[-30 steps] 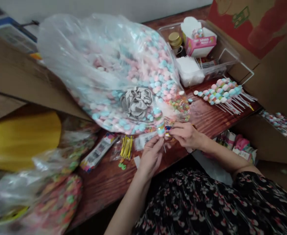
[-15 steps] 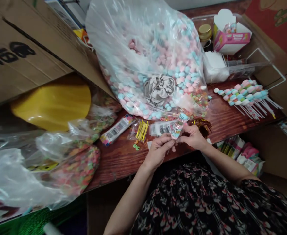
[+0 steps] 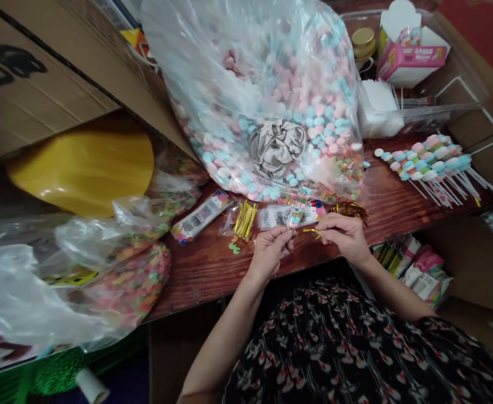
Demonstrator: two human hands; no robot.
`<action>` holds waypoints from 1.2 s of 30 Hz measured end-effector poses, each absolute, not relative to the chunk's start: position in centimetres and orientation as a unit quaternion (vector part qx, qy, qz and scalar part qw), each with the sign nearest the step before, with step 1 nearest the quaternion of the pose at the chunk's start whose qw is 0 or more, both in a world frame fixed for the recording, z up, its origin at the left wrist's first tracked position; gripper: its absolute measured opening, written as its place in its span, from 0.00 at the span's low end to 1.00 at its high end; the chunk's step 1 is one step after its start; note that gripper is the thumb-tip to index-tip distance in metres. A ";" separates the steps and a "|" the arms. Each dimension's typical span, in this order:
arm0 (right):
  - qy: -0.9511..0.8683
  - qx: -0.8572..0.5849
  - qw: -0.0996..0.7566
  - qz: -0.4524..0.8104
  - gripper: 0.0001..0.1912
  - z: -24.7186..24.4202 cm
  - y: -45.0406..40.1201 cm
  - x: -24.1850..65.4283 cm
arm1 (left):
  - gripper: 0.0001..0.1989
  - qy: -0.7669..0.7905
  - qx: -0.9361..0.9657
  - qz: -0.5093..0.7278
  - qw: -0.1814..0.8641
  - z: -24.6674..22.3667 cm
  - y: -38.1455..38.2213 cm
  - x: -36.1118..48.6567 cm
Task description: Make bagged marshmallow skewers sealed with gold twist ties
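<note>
My left hand [image 3: 269,249] is closed around the gathered lower end of a marshmallow skewer [image 3: 296,213] in a clear printed wrapper, held upright over the table. My right hand [image 3: 348,237], just to its right, pinches a gold twist tie [image 3: 310,230] that points toward the wrapper's neck, apart from it. Behind the right hand lies a bundle of shiny gold-brown twist ties [image 3: 351,211]. Printed packets [image 3: 272,216] lie behind the skewer, and a small bag of yellow sticks [image 3: 245,220] is to their left.
A large clear bag of pastel marshmallows [image 3: 318,120] fills the back, with a grey scrunchie [image 3: 277,147] on it. Stacked marshmallow skewers [image 3: 429,159] lie at the right, near a clear bin [image 3: 432,115]. Bags of gummies [image 3: 145,280] and a cardboard box [image 3: 48,78] stand left.
My right hand has moved off the wrapped skewer to the right and now shows a gold twist tie in its fingers. My left hand still holds the skewer. The view has shifted slightly.
</note>
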State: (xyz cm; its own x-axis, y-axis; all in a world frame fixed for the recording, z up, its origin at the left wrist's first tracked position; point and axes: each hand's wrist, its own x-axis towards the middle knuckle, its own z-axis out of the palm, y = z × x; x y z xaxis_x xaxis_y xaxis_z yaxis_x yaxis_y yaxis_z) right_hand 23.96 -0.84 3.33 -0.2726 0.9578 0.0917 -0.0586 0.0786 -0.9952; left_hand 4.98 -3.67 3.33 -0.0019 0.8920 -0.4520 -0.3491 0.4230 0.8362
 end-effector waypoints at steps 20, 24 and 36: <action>-0.563 -0.428 0.448 0.547 0.02 1.5 -1.3 21.6 | 0.11 0.458 0.183 0.558 0.667 3.8 -3.6 6.6; -0.458 -0.398 0.377 0.700 0.09 0.7 -0.9 22.6 | 0.11 0.473 0.182 0.532 0.678 3.9 -3.8 6.3; -0.688 -0.400 0.465 0.387 0.09 3.4 -1.7 25.3 | 0.13 0.552 0.285 0.460 0.634 2.4 -3.9 6.1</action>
